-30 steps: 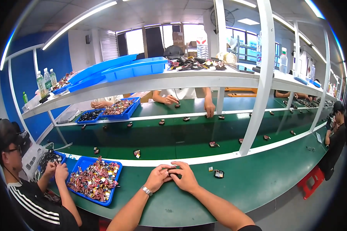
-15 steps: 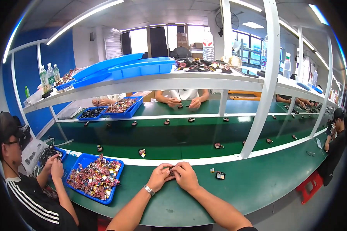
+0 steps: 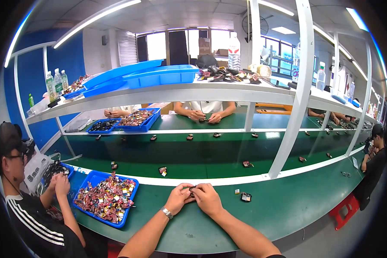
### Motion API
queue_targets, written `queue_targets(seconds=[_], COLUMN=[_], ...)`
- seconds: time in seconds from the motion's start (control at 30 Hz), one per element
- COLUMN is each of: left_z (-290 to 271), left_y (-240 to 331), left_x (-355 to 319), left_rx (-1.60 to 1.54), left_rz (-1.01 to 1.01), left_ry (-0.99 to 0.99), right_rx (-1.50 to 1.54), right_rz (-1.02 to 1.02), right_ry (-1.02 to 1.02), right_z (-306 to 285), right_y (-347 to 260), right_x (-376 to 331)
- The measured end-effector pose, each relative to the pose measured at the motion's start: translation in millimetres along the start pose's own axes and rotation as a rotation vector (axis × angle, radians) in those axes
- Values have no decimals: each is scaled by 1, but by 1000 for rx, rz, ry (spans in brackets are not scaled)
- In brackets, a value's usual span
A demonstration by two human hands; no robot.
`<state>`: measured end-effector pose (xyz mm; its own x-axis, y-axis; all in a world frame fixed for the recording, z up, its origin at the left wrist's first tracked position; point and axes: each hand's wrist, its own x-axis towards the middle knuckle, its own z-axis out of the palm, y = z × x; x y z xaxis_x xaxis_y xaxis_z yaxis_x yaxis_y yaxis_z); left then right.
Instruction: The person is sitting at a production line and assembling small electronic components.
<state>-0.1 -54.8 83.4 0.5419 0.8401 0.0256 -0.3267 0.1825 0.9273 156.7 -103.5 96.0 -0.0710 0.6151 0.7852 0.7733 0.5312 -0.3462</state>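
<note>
Over the green bench, my left hand (image 3: 179, 200) and my right hand (image 3: 207, 199) meet with their fingers closed around one small dark part (image 3: 192, 192). Most of that part is hidden by my fingertips, so its exact kind is unclear. A metal-banded watch (image 3: 167, 212) is on my left wrist. To the right of my hands lie a small black electronic piece (image 3: 245, 197) and a tiny pale square piece (image 3: 237, 191). Left of my forearms stands a blue tray (image 3: 130, 205), heaped with small reddish and yellow wired components (image 3: 105, 198).
Beyond the white rail, a dark green conveyor belt (image 3: 193, 157) carries spaced small assemblies (image 3: 163, 171). A slanting white post (image 3: 289, 112) and an overhead shelf (image 3: 193, 91) stand ahead. A co-worker (image 3: 34, 206) sits at left, another person's hands (image 3: 206, 116) work opposite, and a red stool (image 3: 345, 210) is at right.
The assemblies on the belt have shifted slightly to the right. The opposite person's hands have come together. My own hands stay in place, with small finger movements around the part.
</note>
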Motion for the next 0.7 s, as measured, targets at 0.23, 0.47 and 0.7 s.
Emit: queue_targets(seconds=[0.23,0.47,0.7], left_z=[3,5,5], left_y=[0,2,0], left_x=[0,0,-1], left_rx=[1,18,13], left_rz=[7,8,15], left_ry=[19,32,26], right_rx=[31,22,-62], right_rz=[91,91,-20], right_ry=[-4,14,43], right_z=[1,3,5], right_y=[-1,-3,3], right_x=[0,0,-1])
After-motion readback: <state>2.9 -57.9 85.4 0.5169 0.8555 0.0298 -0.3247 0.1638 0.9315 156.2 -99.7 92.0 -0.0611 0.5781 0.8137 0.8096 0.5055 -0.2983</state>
